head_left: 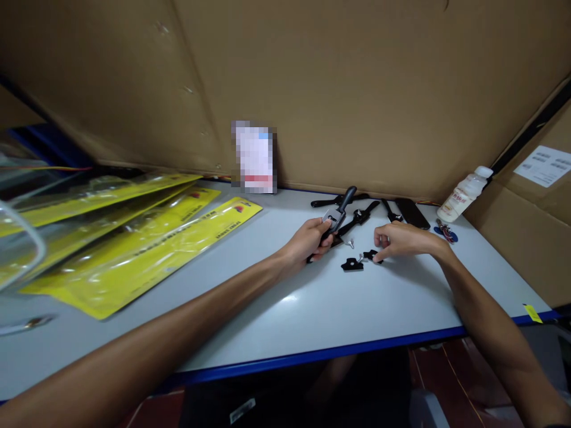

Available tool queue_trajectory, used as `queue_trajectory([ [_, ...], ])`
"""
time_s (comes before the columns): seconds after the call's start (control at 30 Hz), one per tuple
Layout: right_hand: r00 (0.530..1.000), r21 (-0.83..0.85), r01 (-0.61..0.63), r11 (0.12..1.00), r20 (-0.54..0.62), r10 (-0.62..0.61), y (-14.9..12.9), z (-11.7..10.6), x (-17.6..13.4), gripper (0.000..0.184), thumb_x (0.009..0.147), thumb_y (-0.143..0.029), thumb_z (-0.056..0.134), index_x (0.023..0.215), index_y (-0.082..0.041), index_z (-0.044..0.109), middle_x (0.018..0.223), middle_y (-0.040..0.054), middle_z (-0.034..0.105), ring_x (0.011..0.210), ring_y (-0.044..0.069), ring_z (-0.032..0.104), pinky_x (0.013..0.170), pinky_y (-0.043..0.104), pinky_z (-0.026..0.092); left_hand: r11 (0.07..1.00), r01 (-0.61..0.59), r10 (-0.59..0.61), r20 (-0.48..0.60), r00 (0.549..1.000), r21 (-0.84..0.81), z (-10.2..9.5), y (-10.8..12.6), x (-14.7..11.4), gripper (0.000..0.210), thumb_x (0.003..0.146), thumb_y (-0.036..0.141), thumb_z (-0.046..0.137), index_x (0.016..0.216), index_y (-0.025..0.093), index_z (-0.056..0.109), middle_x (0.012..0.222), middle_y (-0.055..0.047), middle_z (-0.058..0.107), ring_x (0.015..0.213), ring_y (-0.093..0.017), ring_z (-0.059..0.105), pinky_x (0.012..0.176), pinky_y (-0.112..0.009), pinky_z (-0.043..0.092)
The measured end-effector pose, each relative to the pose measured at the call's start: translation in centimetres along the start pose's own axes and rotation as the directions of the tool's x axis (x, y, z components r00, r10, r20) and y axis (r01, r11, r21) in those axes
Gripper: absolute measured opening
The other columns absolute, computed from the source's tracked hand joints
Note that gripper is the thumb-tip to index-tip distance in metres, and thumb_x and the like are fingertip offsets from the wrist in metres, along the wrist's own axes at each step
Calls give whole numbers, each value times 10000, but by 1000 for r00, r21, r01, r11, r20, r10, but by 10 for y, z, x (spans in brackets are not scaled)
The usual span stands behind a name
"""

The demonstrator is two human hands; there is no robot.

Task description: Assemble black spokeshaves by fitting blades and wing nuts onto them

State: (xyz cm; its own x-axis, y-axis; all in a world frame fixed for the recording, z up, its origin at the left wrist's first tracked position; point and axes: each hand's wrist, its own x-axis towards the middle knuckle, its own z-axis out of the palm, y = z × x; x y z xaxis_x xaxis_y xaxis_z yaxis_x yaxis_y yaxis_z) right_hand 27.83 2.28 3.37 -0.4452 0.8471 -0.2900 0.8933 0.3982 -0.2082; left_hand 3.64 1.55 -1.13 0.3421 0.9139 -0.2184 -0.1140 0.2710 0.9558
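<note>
My left hand [319, 238] is closed around a black spokeshave [342, 211], its handle slanting up to the right. A flat silver blade [329, 219] lies against its middle, under my thumb. My right hand [399, 239] is low over the table with curled fingers, thumb and fingertips apart. The thumb touches a small black cap plate [370, 255]. Just left of it lies a second black cap plate [352, 264], with a hole through it. A small silver thumbscrew [351, 243] is between the hands. Another black spokeshave [361, 215] lies behind them, partly hidden by the held one.
Further black spokeshaves [325, 202] lie at the back, near a black phone [413, 214]. A white bottle [461, 196] and a keyring [446, 232] are at the right. Yellow-backed plastic packages [178, 255] cover the left side. A blurred-out card [256, 157] leans against the cardboard wall [357, 89].
</note>
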Motion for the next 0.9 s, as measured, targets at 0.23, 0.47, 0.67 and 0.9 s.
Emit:
queue_trajectory([
  [0.23,992,148,127,981,-8,-127,-7,5,6,149,727,-216,730,651,-182,606,588,-34,576,572,111,523,557,253,341,996,-19,17,17,1000,87,1,-4,1,268,1008,278,389,754,208,442,502,76,392,343,-50,249,323,-182,154],
  [0.47,980,641,185,745,-173,-95,-6,-8,4,228,804,-408,671,789,-189,608,596,-35,591,464,100,537,457,237,419,974,40,-60,85,995,225,2,1,-2,323,1014,289,374,709,212,444,516,71,358,356,-59,251,341,-219,152],
  [0.67,949,625,274,731,-301,-98,-20,8,13,172,796,-330,681,869,-175,665,563,-56,545,473,93,488,484,242,391,930,62,-121,142,982,363,3,5,-4,356,1016,337,365,688,215,431,524,64,360,372,-67,260,357,-228,166],
  [0.9,822,372,312,874,-567,-53,-41,25,17,56,853,-205,651,837,-186,701,782,13,715,715,144,604,665,277,401,927,65,-133,161,978,369,3,5,-4,318,1008,323,354,717,222,437,526,66,378,369,-79,266,358,-227,177],
])
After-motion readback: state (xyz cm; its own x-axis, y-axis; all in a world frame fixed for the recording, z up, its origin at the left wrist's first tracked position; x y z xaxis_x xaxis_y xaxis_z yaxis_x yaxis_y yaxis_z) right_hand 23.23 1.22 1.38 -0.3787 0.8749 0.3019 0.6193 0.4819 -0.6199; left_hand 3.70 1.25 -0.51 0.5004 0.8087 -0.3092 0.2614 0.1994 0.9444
